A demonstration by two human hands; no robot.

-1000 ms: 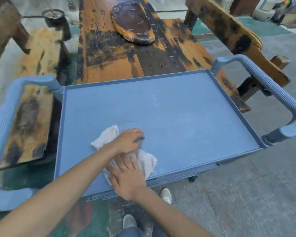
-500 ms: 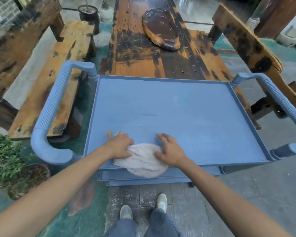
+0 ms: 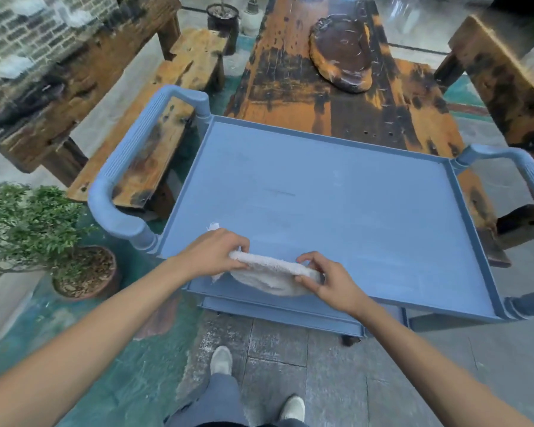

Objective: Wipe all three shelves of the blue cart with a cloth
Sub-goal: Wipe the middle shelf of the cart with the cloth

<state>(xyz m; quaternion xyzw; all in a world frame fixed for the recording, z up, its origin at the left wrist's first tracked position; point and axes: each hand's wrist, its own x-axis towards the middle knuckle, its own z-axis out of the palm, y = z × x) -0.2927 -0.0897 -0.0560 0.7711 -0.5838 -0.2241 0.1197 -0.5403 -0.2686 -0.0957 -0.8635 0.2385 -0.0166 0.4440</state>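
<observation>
Two hands hold a white cloth point(image 3: 270, 277) at the near edge of the blue cart's point(image 3: 352, 217) top shelf. The left hand point(image 3: 211, 255) has its grip clamped on the cloth's left end, fingers curled over the top fold and thumb underneath. The right hand point(image 3: 327, 280) pinches the right end between curled fingers and thumb. Between them the cloth is stretched into a short band, its middle sagging toward the shelf's near rim; whether it touches the shelf surface cannot be told. A small corner of the cloth sticks out behind the left hand.

The top shelf is a flat blue tray with a raised rim, and a ribbed blue handle point(image 3: 136, 167) curves up at its left end, another point(image 3: 524, 171) at the right. A lower shelf edge shows just under the near rim. Beyond the cart's far edge stands a worn wooden table point(image 3: 290, 87) carrying a dark wooden slab point(image 3: 341, 52). A wooden bench point(image 3: 154, 124) lies past the left handle, and a potted shrub point(image 3: 37, 235) sits on the floor at the left.
</observation>
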